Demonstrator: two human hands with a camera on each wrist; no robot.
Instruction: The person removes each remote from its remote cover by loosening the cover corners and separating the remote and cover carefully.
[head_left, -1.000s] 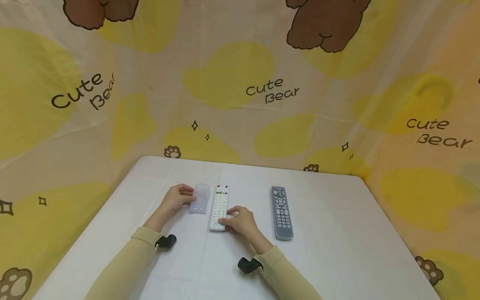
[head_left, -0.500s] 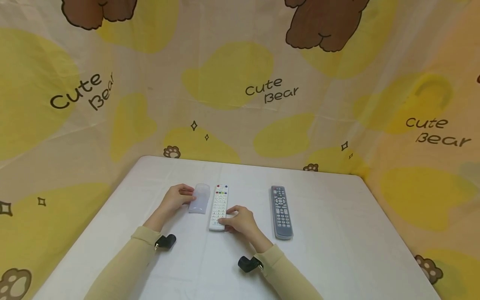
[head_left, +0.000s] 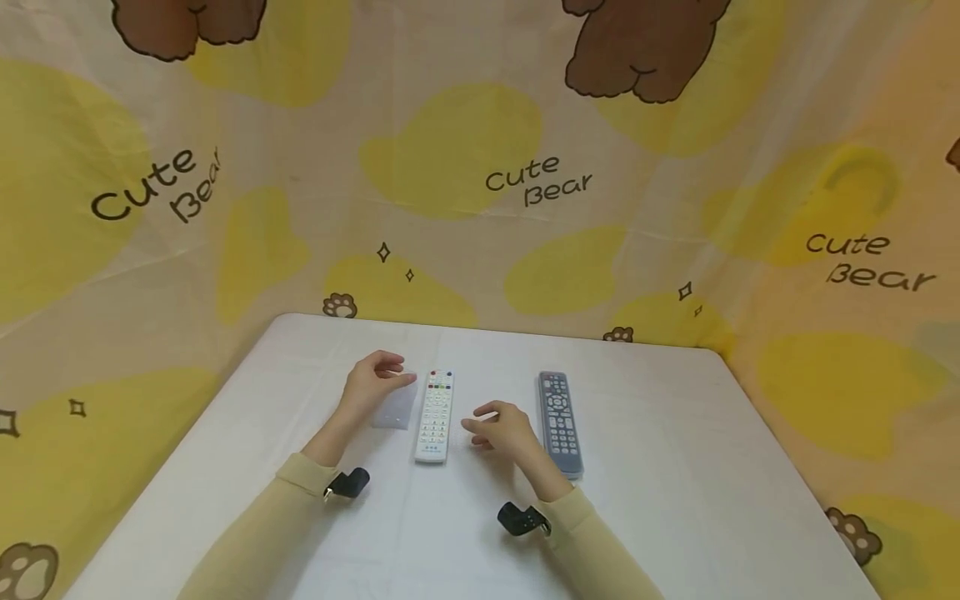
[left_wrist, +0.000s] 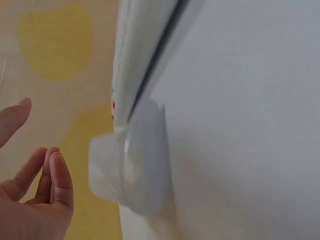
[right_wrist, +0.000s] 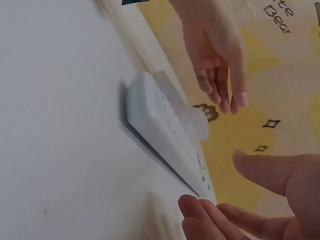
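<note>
On the table a white remote control [head_left: 435, 417] lies face up with its long side pointing away from me. Just left of it is a translucent plastic sleeve [head_left: 393, 412], partly covered by my left hand [head_left: 372, 383] in the head view. That hand hovers above the sleeve, thumb and fingers apart, holding nothing; the left wrist view shows a gap between its fingers and the sleeve [left_wrist: 142, 165]. My right hand [head_left: 508, 432] is raised to the right of the white remote, fingers loosely bent around nothing. In the right wrist view the white remote [right_wrist: 157, 122] is untouched.
A grey remote control [head_left: 560, 425] lies to the right, its lower edge partly behind my right wrist. The white table [head_left: 675, 467] backs onto a patterned cloth [head_left: 435, 167]. A small black camera [head_left: 523, 518] sits on each wrist.
My right hand has let go of the white remote's lower end and moved right. My left hand has released the sleeve and risen slightly rightward over it. Both items remain on the table.
</note>
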